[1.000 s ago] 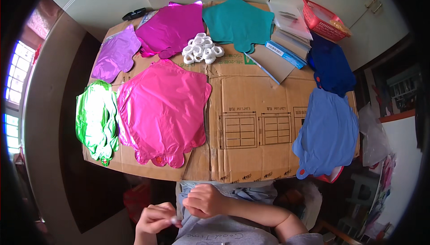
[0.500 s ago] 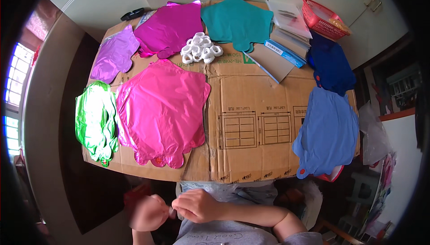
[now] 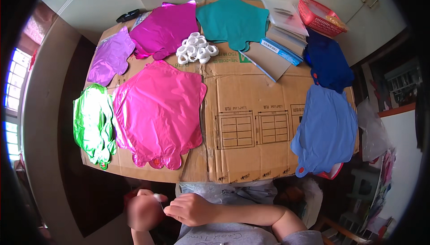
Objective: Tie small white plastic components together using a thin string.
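Note:
Below the table's front edge, my left hand (image 3: 145, 211) is smeared by motion, with a small white bit of string (image 3: 157, 197) at its fingertips. A thin white strand runs from there toward my right hand (image 3: 190, 209), whose fingers are closed in a pinch on it. On the cardboard lies a pile of white string coils (image 3: 196, 49). Nearest to my hands is a stack of shiny pink foil balloons (image 3: 159, 115), flat and uninflated. Beside it, on the left, are green foil balloons (image 3: 93, 124).
Flat balloons also ring the cardboard (image 3: 237, 155): lilac (image 3: 109, 57), magenta (image 3: 165, 27), teal (image 3: 233, 21), dark blue (image 3: 330, 61) and light blue (image 3: 327, 128). Booklets (image 3: 286, 41) and a blue box (image 3: 281, 51) lie back right, by a red basket (image 3: 318, 19).
My right hand has shifted slightly left and down. The white bit now shows above my left hand's fingers, with the strand stretched between the hands. The view has shifted slightly.

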Action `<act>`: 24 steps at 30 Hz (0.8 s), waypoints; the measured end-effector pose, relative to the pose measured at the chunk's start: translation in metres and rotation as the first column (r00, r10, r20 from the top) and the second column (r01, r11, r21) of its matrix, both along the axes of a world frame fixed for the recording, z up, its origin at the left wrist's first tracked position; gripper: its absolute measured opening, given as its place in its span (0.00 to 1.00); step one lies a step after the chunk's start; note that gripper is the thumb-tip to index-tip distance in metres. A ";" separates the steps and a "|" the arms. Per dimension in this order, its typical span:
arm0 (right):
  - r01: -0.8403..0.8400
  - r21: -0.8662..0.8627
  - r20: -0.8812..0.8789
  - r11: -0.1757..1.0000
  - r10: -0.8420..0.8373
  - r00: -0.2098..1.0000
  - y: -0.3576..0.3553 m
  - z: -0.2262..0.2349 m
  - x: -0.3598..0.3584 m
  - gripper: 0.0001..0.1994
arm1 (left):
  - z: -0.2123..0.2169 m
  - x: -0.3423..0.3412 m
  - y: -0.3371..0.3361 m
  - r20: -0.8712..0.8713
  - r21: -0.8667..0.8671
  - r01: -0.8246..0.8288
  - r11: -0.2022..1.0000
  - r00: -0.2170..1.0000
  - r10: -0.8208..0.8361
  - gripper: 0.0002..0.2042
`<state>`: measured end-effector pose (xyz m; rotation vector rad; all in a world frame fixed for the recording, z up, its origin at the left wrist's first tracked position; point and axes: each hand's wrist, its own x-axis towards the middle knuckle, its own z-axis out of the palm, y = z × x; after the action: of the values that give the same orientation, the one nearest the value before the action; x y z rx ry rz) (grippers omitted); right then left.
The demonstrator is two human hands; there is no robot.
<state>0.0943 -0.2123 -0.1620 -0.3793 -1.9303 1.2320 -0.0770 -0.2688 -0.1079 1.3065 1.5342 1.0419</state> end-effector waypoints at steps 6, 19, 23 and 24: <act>0.019 -0.043 0.033 0.999 -0.018 0.999 0.003 0.006 0.002 0.06 | 0.000 0.003 -0.007 0.591 0.128 -0.107 0.986 0.807 0.011 0.09; 0.153 -0.144 0.044 0.978 -0.148 0.988 0.010 0.024 0.031 0.05 | 0.009 0.003 0.014 0.195 0.055 0.497 0.866 0.846 -0.497 0.10; 0.027 -0.062 0.052 0.998 -0.024 0.998 -0.012 0.008 0.026 0.05 | 0.007 0.023 0.006 0.482 -0.091 0.073 0.993 0.876 -0.020 0.10; -0.049 -0.093 0.079 0.994 0.056 0.995 -0.009 0.019 0.031 0.04 | 0.007 0.020 0.009 0.081 -0.178 0.047 0.983 0.996 -0.032 0.11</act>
<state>0.1248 -0.2215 -0.1431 -0.4338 -1.9684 1.3612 -0.0570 -0.2600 -0.1004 1.1533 1.5005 0.8967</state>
